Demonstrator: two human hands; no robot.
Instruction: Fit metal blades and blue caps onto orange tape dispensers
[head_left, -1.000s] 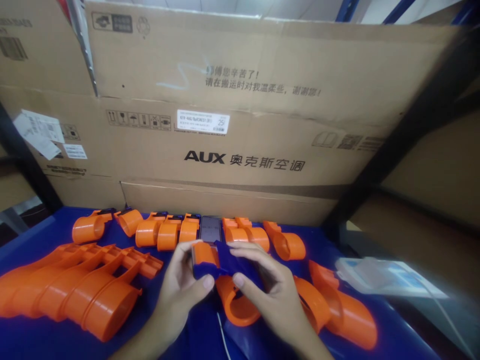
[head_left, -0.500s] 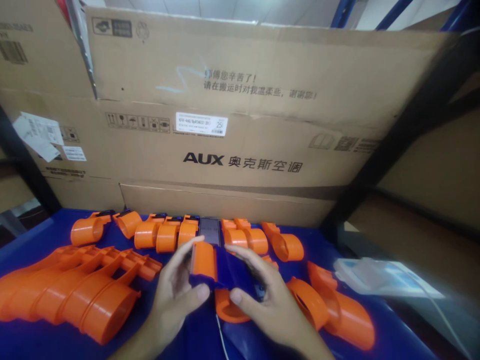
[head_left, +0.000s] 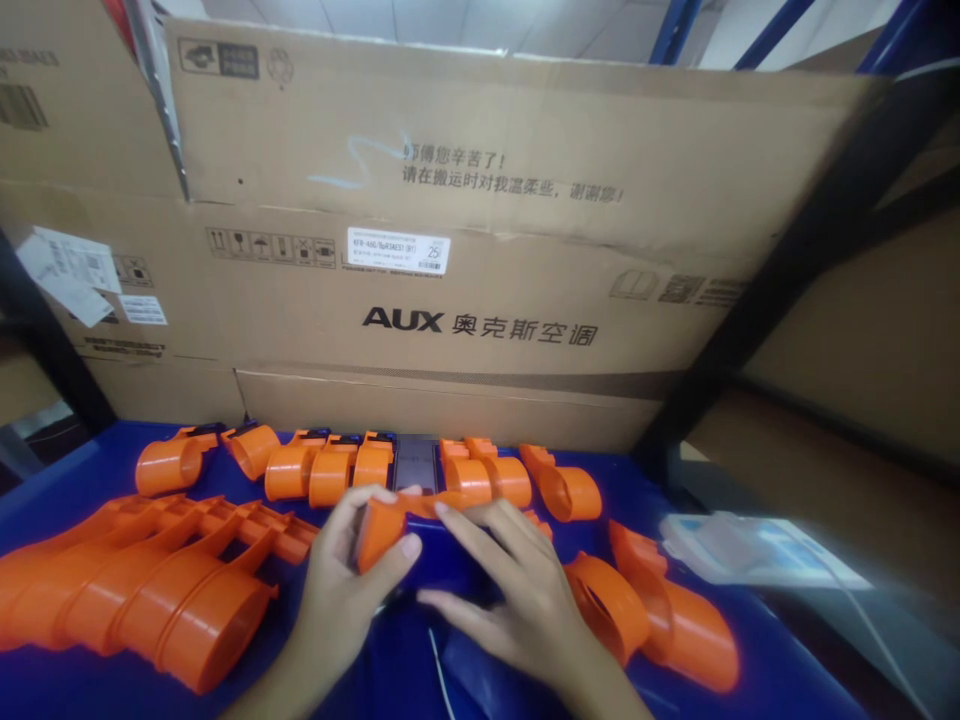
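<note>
My left hand (head_left: pixel 341 590) grips the orange end of an orange-and-blue plastic part (head_left: pixel 390 525) just above the blue table (head_left: pixel 67 690). The thumb lies on its front and the fingers curl behind. My right hand (head_left: pixel 510 590) covers the part's dark blue section (head_left: pixel 442 560), fingers spread across it. A nested stack of orange shells (head_left: pixel 150 590) lies left of the hands. More orange shells (head_left: pixel 660 620) lie to the right. A row of assembled orange pieces (head_left: pixel 330 465) stands behind the hands.
A dark phone (head_left: pixel 416 465) stands in the middle of the back row. Large cardboard boxes (head_left: pixel 480 250) wall off the back. A clear plastic bag (head_left: pixel 750 550) lies at the right, beside a dark shelf post (head_left: pixel 757 300). A thin white cable (head_left: pixel 439 665) runs under my hands.
Both hands have tilted the part forward and lowered it toward the table. The orange shell that showed beneath my hands is now hidden.
</note>
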